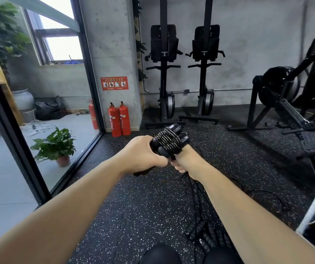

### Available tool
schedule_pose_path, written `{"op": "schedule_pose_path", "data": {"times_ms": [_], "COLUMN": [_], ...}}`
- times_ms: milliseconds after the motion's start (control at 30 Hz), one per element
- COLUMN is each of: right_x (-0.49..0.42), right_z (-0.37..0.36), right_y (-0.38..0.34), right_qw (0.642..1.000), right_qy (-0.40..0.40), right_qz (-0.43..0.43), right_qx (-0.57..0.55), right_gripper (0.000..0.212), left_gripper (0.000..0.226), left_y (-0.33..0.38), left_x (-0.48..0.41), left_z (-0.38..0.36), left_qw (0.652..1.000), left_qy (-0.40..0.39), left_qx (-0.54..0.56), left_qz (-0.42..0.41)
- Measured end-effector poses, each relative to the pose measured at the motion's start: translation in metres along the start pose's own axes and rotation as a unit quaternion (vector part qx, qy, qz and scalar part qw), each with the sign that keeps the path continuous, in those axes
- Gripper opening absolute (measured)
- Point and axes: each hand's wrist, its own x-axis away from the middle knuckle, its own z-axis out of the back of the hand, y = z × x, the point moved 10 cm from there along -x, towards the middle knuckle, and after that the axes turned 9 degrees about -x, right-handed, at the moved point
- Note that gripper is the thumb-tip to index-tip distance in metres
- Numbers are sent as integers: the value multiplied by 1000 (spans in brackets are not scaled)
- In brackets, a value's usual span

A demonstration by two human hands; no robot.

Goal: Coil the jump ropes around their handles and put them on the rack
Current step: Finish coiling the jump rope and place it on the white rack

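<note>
With both forearms extended forward over the speckled rubber floor (133, 206), the partly coiled jump rope (169, 141) is gripped by the curled left hand (143, 155), its loose cord being pinched by the right hand (183, 162).

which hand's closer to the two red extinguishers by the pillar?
Left. The left hand sits just right of and below the extinguishers; the right hand is farther right, past the coiled jump rope.

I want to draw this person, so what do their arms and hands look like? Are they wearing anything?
Both arms are bare: the left arm and right arm show no sleeves. The left hand and right hand have no gloves, and I see no watch, bracelet or rings.
</note>
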Motion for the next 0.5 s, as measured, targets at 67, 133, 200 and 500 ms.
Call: {"op": "schedule_pose_path", "data": {"times_ms": [67, 133, 200, 500], "right_x": [3, 5, 6, 10], "right_z": [1, 1, 3, 8], "right_y": [0, -2, -6, -24], "right_qw": [1000, 1000, 999, 987], "right_qy": [-5, -10, -4, 31], "right_qz": [9, 21, 36, 95], "right_qx": [2, 8, 21, 124], "right_gripper": [41, 44, 45, 40], "left_gripper": [21, 25, 32, 56], "left_y": [-8, -17, -24, -46], "left_x": [-5, -8, -10, -17], "left_z": [4, 8, 10, 16], "left_qw": [1000, 998, 997, 989], "left_qy": [22, 45, 59, 118], "left_qx": [16, 15, 11, -32], "left_qz": [12, 27, 38, 87]}}
